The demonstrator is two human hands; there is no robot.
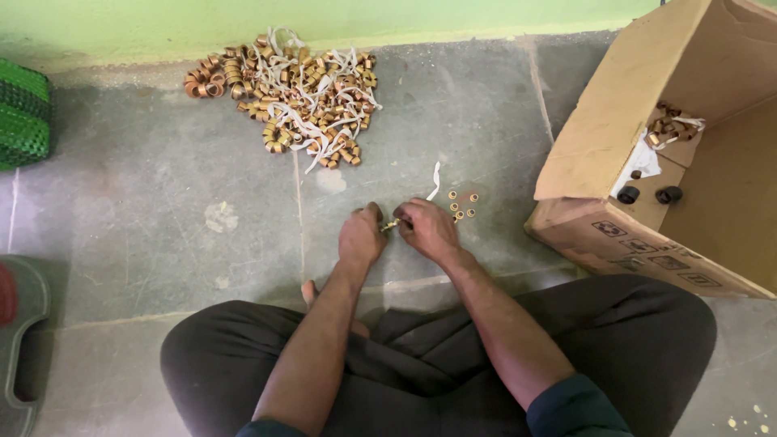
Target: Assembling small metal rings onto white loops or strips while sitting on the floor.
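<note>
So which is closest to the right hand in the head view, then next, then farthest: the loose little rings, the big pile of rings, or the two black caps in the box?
From the right hand:
1. Loose little rings, on the floor just beside it.
2. Big pile of rings, farther up by the wall.
3. Two black caps, inside the cardboard box at the right edge.
</note>
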